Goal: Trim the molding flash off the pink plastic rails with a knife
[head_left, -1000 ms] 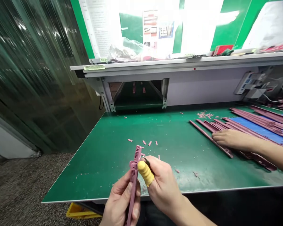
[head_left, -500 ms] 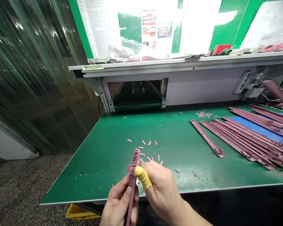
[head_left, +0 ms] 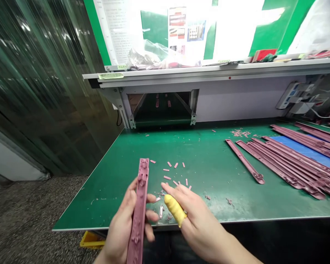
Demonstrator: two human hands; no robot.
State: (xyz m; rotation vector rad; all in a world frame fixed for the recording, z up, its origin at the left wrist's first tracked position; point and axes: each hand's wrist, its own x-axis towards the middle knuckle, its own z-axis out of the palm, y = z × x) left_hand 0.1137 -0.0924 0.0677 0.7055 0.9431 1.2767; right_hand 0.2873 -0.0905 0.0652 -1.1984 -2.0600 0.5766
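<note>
A long, narrow pink plastic strip (head_left: 139,216) stands nearly upright in my left hand (head_left: 122,220), its ribbed, studded face toward me. My left thumb lies along one edge and the fingers come round the other side. Just to the right, apart from the strip, is my right hand (head_left: 194,218), with a yellow covering (head_left: 175,209) on the thumb. Its thumb and index finger point forward and the other fingers are curled out of sight; what they hold, if anything, is hidden. A small shiny piece (head_left: 161,211) shows between the hands. Small pink offcuts (head_left: 176,165) lie scattered beyond them.
Several long pink strips (head_left: 286,165) lie at the right, some on a blue sheet (head_left: 297,145). A heap of pink scraps (head_left: 239,132) is at the back of the green table (head_left: 112,183). Beyond is a conveyor opening (head_left: 162,119) under a shelf (head_left: 181,75).
My left hand has turned the strip so its studded face shows, and moved it left. My right hand has come away from the strip. A person's hand at the far right has gone from view.
</note>
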